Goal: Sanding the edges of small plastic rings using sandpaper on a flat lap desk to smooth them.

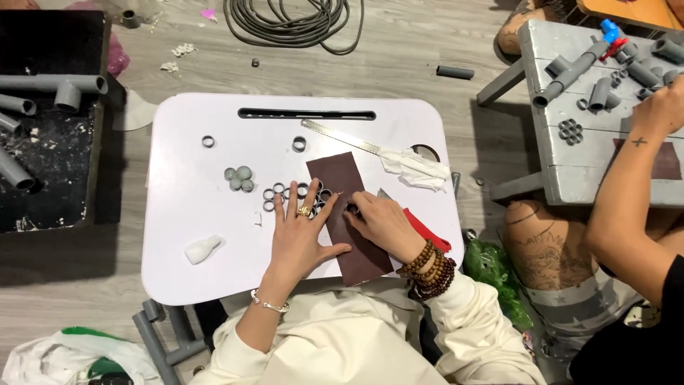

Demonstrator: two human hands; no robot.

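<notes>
Head view. The white tabletop [185, 214] carries a dark brown sandpaper sheet [349, 214] lying just right of centre. The left hand [299, 239] rests flat with fingers spread, palm on the tabletop and thumb on the sheet's left edge. The right hand [377, 221] is curled, fingertips pinching a small grey pipe ring [352, 208] against the sheet. A cluster of grey rings [285, 194] lies at 11 o'clock from the left hand, touching its fingertips. A metal ruler [338, 135] and a white cloth [413, 167] lie at 12 to 1 o'clock. At 3 o'clock, another person's arm [627, 185] reaches to a grey bench [570, 164].
</notes>
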